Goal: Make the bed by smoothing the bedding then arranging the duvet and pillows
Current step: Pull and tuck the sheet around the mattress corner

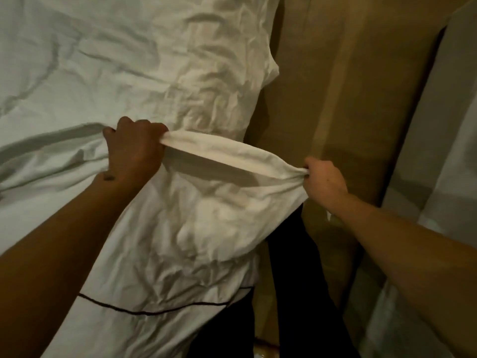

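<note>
A white, crumpled duvet (196, 228) with a thin dark piping line near its lower edge covers the bed and hangs off its right side. My left hand (134, 148) grips a bunched fold of the duvet at the middle of the view. To the right, over the floor, my right hand (324, 180) clutches the other end of that fold. The fabric between both hands is pulled taut into a raised band. More wrinkled white bedding (103, 60) spreads across the upper left. No pillow can be told apart.
A tan carpeted floor (335, 86) runs along the bed's right side. A pale wall or panel (449, 151) rises at the far right. My dark trouser legs (296, 293) stand beside the bed at the bottom.
</note>
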Demonstrator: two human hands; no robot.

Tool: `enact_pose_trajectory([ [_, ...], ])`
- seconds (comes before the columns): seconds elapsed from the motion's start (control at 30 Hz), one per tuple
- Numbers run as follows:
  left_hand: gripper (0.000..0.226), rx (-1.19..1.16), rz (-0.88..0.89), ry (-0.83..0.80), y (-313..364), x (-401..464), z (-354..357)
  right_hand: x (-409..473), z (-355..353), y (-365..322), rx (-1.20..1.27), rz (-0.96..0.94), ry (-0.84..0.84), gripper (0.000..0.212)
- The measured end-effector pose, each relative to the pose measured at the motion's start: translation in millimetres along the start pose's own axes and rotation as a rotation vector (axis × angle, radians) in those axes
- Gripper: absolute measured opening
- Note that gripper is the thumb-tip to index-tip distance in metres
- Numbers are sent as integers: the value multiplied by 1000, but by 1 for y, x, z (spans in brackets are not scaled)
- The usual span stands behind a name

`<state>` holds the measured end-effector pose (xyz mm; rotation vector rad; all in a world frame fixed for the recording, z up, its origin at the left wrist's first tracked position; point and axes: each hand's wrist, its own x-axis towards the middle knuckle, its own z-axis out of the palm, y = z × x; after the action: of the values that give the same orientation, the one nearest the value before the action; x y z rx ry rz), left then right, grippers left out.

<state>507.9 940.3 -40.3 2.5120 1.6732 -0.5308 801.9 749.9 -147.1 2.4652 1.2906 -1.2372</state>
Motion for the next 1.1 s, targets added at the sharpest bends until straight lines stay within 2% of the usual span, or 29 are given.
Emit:
enact_pose_trajectory([
  [0.17, 35, -22, -23, 49, -4, 25, 12, 63, -5, 7, 68, -154, -3, 15],
  [0.3, 39, -79, -75, 124, -8, 50, 10, 107, -18, -3, 95, -296, 94, 11],
  [0.4, 46, -133, -97, 109, 3, 61, 15, 136, -10, -17, 88, -227, 54, 10],
  [0.5, 63, -142, -74, 52, 24, 62, 21, 134, 10, -35, 73, -101, -102, 63],
  [0.57, 82, -87, -44, 11, 33, 54, 26, 117, 27, -46, 123, -143, -89, 80],
  [0.67, 88, -35, 34, -12, 38, 34, 34, 83, 55, -60, 209, -218, -46, 83],
  [0.9, 73, 30, 67, 5, 41, -6, 51, 31, 100, -91, 325, -290, -139, 85],
  [1.0, 74, -22, 13, -11, 42, -26, 58, 24, 99, -100, 338, -311, -128, 87],
  [1.1, 75, -146, -117, -44, 42, -53, 62, 22, 83, -109, 340, -365, -101, 83],
])
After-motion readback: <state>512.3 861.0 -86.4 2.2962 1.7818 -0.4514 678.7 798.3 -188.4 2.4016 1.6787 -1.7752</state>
